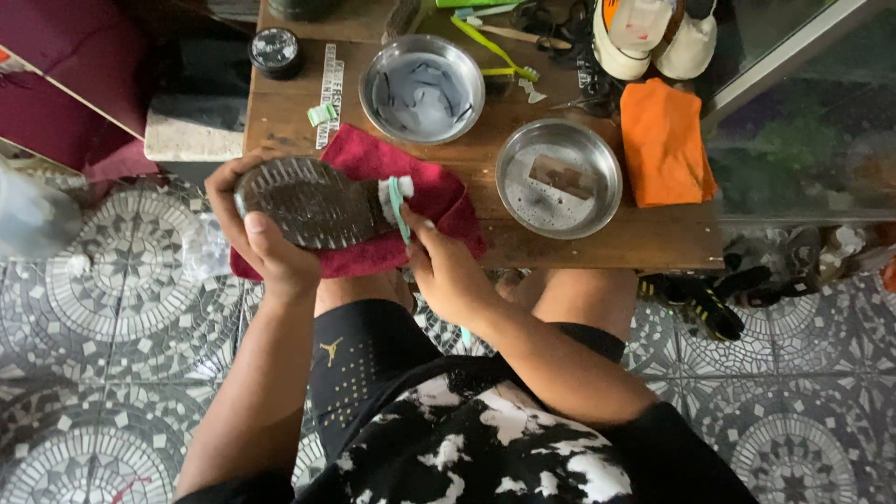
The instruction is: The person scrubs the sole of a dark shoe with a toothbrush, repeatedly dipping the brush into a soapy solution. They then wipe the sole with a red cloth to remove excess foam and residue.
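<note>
My left hand (257, 238) grips a shoe (313, 203) turned sole-up, its dark ridged tread facing me. My right hand (446, 271) holds a small brush (397, 201) with a light green handle and white bristles, pressed against the heel end of the sole. The shoe rests over a dark red towel (425, 191) spread on the front left of a low wooden table (597, 245).
Two metal bowls sit on the table: one (422, 89) with greyish water, one (558, 177) with soapy water. An orange cloth (665, 142), white shoes (653, 37), a round black tin (275, 49) and green brushes (495, 47) lie behind. More footwear (737, 285) sits on the tiled floor at right.
</note>
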